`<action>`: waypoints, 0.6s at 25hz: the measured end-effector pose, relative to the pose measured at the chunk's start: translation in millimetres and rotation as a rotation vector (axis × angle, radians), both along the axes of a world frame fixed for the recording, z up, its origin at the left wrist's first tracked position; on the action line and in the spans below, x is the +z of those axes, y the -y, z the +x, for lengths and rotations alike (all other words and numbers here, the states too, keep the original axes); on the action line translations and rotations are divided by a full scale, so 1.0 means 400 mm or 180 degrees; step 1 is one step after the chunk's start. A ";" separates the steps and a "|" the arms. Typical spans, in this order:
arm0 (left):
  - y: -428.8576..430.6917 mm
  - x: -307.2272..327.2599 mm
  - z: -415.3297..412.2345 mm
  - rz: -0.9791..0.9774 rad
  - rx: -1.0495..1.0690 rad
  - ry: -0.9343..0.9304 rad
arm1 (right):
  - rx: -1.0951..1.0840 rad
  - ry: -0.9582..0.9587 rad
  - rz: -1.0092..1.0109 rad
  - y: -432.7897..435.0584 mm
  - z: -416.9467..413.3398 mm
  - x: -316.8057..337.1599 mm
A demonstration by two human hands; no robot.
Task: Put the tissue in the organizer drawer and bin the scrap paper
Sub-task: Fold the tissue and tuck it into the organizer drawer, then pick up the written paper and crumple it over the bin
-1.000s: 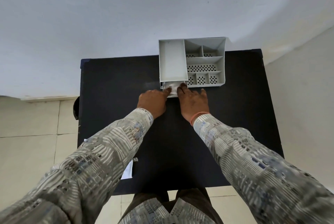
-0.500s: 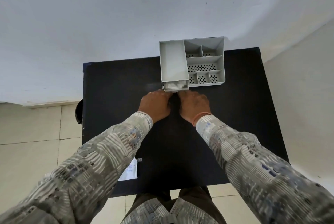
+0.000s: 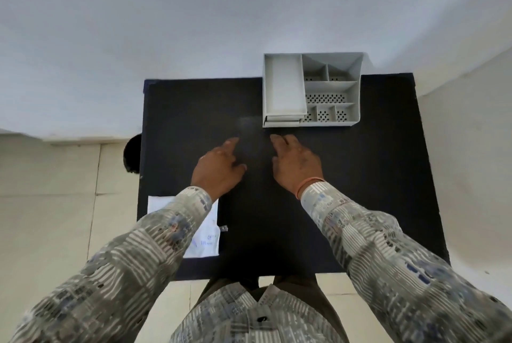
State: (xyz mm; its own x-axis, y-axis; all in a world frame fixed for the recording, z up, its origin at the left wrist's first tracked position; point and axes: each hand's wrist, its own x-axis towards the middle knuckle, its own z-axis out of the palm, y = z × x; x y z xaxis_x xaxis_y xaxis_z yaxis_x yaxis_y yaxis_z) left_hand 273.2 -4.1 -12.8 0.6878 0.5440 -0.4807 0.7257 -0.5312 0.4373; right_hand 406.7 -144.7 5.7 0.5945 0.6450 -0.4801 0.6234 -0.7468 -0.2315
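Head view: nearest, at seven o'clock, one paper [image 3: 206, 234] lies on the table [image 3: 374, 176], half under the left sleeve. Both hands, left [image 3: 219, 168] and right [image 3: 296, 165], hover spread and empty. At one o'clock stands one organizer [image 3: 357, 87], drawer [image 3: 282, 120] shut; no tissue shows. Best reach back with the left and pinch the paper's free edge.

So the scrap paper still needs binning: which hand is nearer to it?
Left. The left hand hovers just beyond the scrap paper, its sleeve crossing over it; the right hand is farther off, toward the organizer.
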 end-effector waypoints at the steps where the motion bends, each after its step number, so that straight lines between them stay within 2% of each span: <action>1: -0.009 -0.007 -0.056 -0.0126 0.0314 -0.0038 | 0.0072 -0.0122 0.0017 -0.011 -0.026 -0.013; 4: -0.013 -0.037 -0.220 -0.0102 0.1049 -0.0265 | 0.0422 -0.1091 -0.0336 -0.050 -0.101 -0.071; 6: -0.003 -0.061 -0.311 0.0057 0.1236 -0.0793 | 0.0517 -0.1647 -0.0599 -0.091 -0.152 -0.096; 9: 0.023 -0.110 -0.400 0.0009 0.1277 -0.1313 | 0.0305 -0.1747 -0.0616 -0.139 -0.236 -0.150; 11: 0.044 -0.143 -0.421 -0.0228 0.1445 -0.1238 | 0.0028 -0.1865 -0.0564 -0.167 -0.283 -0.174; 15: 0.086 -0.162 -0.424 -0.0279 0.1883 -0.0807 | -0.0326 -0.2052 -0.0437 -0.185 -0.338 -0.204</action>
